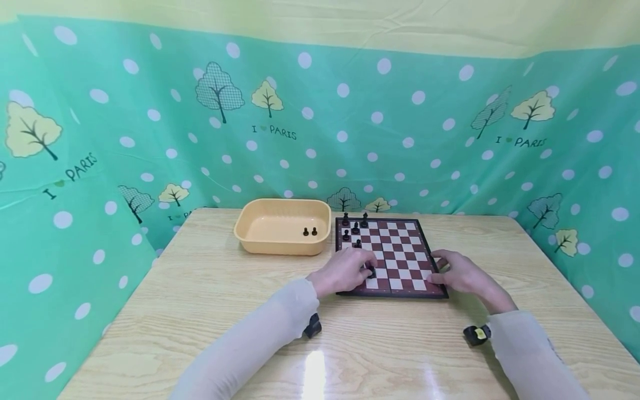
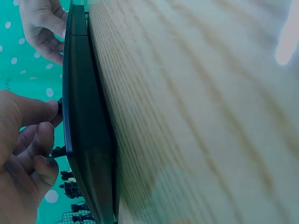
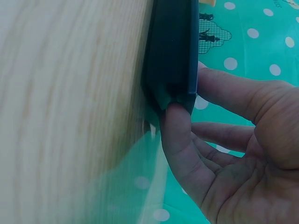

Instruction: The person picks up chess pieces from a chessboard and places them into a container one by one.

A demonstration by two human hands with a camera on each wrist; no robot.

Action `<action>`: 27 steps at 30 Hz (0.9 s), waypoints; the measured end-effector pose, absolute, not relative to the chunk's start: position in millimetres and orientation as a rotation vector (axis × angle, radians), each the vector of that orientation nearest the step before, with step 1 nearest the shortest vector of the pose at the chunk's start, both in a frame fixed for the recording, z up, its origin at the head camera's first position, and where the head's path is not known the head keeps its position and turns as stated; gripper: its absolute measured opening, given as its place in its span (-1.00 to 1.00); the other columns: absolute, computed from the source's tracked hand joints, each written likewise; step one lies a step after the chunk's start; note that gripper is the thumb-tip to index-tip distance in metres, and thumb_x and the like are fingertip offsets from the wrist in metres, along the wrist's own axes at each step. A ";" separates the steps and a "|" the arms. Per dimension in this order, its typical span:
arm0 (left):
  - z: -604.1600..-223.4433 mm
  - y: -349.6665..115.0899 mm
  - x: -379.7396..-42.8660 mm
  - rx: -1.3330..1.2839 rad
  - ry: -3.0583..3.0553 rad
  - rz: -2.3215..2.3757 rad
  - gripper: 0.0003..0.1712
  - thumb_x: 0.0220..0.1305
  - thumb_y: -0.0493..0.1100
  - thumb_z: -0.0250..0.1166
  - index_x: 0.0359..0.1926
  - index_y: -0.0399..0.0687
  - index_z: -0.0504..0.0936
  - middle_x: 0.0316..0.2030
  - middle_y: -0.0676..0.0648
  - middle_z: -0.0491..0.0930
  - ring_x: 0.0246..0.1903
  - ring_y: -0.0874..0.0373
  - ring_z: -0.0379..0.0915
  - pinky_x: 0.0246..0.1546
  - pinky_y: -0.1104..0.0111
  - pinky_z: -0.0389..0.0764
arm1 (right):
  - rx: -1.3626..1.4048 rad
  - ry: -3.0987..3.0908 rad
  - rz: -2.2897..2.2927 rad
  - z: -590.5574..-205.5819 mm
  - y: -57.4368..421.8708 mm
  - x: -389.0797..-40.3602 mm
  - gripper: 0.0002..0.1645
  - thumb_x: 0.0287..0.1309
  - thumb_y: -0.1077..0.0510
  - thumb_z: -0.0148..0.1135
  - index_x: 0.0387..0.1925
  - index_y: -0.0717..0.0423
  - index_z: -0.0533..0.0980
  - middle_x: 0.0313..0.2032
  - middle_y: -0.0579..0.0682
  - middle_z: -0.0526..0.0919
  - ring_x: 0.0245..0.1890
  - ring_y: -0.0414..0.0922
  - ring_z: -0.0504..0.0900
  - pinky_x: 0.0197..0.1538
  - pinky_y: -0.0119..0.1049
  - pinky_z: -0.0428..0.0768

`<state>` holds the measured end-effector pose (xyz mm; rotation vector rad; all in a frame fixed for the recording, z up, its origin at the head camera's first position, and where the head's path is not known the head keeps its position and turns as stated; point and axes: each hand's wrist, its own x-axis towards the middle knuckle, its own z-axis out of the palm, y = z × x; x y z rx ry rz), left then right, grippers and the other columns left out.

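A chessboard point(image 1: 406, 272) with brown and white squares and a dark rim lies on the table. My left hand point(image 1: 347, 269) is over its front left part, pinching a black chess piece point(image 1: 371, 272) between thumb and index finger. The left wrist view shows this chess piece point(image 2: 60, 106) mostly covered by the fingertips, close to the board's surface. Other black chess pieces point(image 1: 355, 228) stand upright on the left side of the board. At the right edge my right hand point(image 1: 462, 273) grips the board, thumb point(image 3: 229, 91) on top and a finger point(image 3: 177, 135) against its side.
A yellow plastic basin point(image 1: 275, 248) stands left of the board, with two small black chess pieces point(image 1: 310, 231) inside. The wooden table point(image 1: 225, 300) extends around both. Behind it hangs a green dotted curtain point(image 1: 350, 139).
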<state>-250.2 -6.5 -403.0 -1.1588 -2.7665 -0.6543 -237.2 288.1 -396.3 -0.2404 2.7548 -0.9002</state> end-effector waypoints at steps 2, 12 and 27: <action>-402.0 -7.6 -249.3 -1.160 -2.762 -0.650 -0.78 0.19 -0.22 0.32 -0.11 0.02 0.66 -0.17 0.08 0.67 -0.19 0.27 0.56 -0.19 0.46 0.57 | -0.241 2.753 -0.907 -396.0 288.2 -236.8 -0.13 0.05 0.15 0.38 0.26 0.49 0.19 -0.18 0.25 0.53 -0.31 -0.04 0.57 -0.31 -0.25 0.57; -394.4 -17.1 -245.2 -1.140 -2.758 -0.583 -0.77 0.21 -0.21 0.30 -0.08 0.03 0.65 -0.14 0.09 0.66 -0.14 0.23 0.55 -0.12 0.42 0.56 | -0.249 2.748 -0.913 -393.3 287.9 -235.7 -0.13 0.06 0.15 0.37 0.26 0.51 0.18 -0.18 0.26 0.53 -0.33 -0.04 0.57 -0.32 -0.25 0.58; -379.9 -55.9 -244.7 -1.054 -2.782 -0.644 -0.74 0.20 -0.26 0.28 -0.06 -0.04 0.63 -0.07 0.04 0.63 -0.13 0.20 0.55 -0.03 0.38 0.55 | -0.245 2.744 -0.909 -395.1 287.0 -236.6 -0.14 0.07 0.16 0.36 0.27 0.49 0.18 -0.18 0.24 0.53 -0.32 -0.05 0.56 -0.32 -0.26 0.57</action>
